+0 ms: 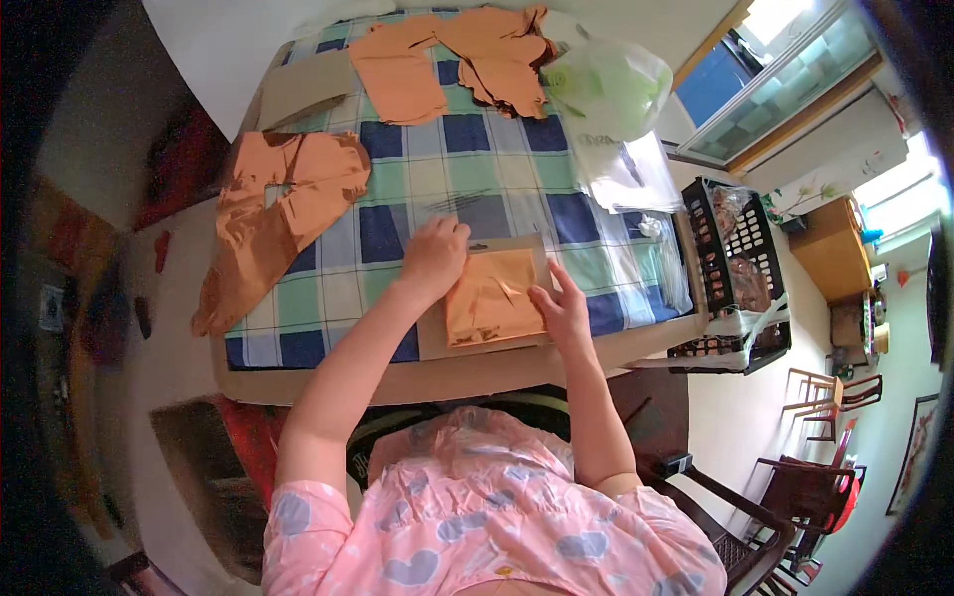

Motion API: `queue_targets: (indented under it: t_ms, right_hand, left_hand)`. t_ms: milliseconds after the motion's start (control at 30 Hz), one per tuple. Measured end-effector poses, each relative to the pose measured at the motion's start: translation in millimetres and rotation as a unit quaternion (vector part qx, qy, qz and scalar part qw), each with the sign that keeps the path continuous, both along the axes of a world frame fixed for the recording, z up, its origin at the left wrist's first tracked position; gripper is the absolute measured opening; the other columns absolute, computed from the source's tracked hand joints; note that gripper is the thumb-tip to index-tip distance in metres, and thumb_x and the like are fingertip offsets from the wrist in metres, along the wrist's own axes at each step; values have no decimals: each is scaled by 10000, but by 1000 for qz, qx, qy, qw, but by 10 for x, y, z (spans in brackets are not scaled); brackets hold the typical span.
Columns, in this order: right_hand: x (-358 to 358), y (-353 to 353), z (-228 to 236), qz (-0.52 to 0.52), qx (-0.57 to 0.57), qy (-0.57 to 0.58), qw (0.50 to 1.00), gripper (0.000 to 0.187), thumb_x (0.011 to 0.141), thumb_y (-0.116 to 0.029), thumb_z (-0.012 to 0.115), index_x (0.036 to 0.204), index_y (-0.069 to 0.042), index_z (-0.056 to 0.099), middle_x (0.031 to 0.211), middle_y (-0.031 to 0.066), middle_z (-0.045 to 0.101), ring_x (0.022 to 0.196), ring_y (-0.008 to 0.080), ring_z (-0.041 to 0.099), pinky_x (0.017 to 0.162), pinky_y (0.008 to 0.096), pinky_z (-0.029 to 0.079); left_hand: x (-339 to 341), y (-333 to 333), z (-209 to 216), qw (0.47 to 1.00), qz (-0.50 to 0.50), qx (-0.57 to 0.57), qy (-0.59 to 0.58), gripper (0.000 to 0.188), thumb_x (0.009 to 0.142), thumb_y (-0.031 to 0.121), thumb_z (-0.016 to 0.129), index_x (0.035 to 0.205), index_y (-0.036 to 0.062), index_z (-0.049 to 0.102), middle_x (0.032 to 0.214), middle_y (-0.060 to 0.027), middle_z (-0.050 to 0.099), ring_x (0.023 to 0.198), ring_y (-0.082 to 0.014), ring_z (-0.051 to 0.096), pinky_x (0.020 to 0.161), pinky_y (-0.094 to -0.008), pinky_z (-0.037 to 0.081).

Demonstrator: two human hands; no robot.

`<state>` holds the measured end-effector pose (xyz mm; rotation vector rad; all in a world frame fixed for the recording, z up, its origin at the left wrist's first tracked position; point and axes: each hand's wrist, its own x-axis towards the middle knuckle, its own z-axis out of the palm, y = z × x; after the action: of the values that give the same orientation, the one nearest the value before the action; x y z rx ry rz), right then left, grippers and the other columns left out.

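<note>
An orange, shiny folded foil sheet (pixel 494 298) lies flat in front of me, and what looks like a clear plastic packet with a dark hang hole surrounds it. My left hand (pixel 437 260) rests at the packet's upper left edge, its fingers curled down; what they pinch is hidden. On the right side, my right hand (pixel 564 310) holds the packet's edge, with the thumb over the orange sheet and the index finger along the border. Brownish card or backing shows around the sheet. Faint clear film with dark marks lies just beyond my left hand.
The table has a blue, green and white checked cloth (pixel 397 238). Orange foil pieces (pixel 288 189) lie at the left, and more orange foil (pixel 402 79) at the back. A tan card (pixel 308 87), a green-white plastic bag (pixel 611 89) and clear bags (pixel 636 179) lie around. Black crates (pixel 733 243) stand right.
</note>
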<state>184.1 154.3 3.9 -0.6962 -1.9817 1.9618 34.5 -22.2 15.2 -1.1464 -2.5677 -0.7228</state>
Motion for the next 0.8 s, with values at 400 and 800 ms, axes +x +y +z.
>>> queue_targets:
  t_ms: [400, 800]
  right_hand:
    - [15, -39, 328, 62, 67, -116, 989, 589, 889, -84, 677, 1425, -62, 433, 766, -18, 597, 624, 46, 476, 529, 210, 376]
    - [-245, -12, 303, 71, 71, -113, 988, 663, 865, -12, 674, 1451, -104, 377, 808, 25, 622, 699, 86, 509, 616, 233, 438]
  left_hand:
    - [52, -77, -29, 998, -1, 59, -10, 119, 824, 109, 617, 905, 45, 558, 979, -135, 627, 981, -335, 597, 835, -439, 502]
    - [95, -191, -81, 995, -10, 96, -14, 130, 803, 99, 631, 915, 44, 594, 1057, -135, 624, 1033, -338, 584, 879, -438, 483]
